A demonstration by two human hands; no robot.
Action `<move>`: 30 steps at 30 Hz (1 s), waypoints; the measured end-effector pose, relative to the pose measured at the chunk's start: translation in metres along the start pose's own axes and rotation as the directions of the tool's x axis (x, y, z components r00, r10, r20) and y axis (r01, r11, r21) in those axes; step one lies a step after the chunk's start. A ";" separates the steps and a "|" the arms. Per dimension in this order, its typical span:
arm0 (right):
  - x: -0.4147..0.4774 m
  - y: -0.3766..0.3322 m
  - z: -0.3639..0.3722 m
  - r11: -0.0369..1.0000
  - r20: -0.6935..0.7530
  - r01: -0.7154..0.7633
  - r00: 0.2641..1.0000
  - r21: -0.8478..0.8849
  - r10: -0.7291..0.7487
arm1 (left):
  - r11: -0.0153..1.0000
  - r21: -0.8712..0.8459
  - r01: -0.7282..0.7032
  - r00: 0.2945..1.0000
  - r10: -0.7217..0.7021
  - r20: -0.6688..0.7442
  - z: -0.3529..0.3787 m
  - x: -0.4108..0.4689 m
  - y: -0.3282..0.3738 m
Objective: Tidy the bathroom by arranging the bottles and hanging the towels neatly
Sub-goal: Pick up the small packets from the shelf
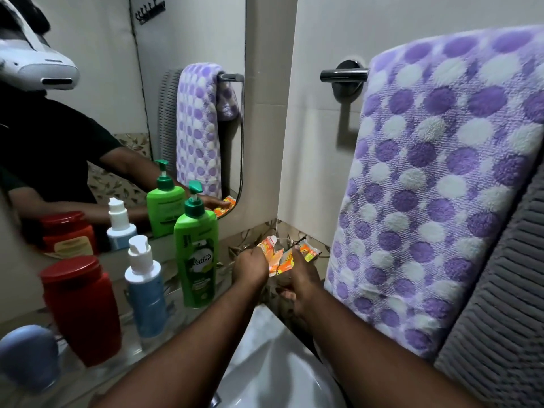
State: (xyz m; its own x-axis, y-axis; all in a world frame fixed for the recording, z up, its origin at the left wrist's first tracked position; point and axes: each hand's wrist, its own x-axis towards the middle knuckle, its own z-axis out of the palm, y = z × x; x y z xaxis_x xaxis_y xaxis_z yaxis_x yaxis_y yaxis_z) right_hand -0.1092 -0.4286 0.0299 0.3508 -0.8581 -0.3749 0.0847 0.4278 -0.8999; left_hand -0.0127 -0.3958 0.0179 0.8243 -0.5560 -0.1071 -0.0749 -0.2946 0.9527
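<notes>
Two hands pinch the orange sachets (pixel 284 256) at twelve o'clock: left hand (pixel 250 267), right hand (pixel 301 273); gather them flat, then set them beside the green bottle (pixel 196 257) at nine o'clock.

Green pump bottle (pixel 196 254) left, hanging dotted towel (pixel 435 187) right — both hem the narrow shelf gap.
</notes>
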 end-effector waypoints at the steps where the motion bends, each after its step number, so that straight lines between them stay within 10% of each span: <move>1: -0.003 -0.001 -0.001 1.000 -0.002 -0.004 1.000 0.010 0.004 | 0.999 -0.035 0.018 1.000 -0.018 0.005 -0.001 -0.003 -0.001; 30: -0.194 0.096 -0.064 0.997 0.351 0.005 0.936 -0.080 0.023 | 0.968 -0.231 -0.101 0.974 0.049 -0.220 -0.103 -0.280 -0.062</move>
State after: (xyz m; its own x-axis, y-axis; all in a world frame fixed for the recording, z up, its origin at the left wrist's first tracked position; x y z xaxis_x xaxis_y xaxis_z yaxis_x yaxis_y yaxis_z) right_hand -0.2290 -0.2393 0.0018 0.6573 -0.6940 -0.2937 0.0114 0.3989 -0.9169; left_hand -0.1813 -0.1418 0.0183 0.9228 -0.3853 0.0046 -0.0256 -0.0495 0.9984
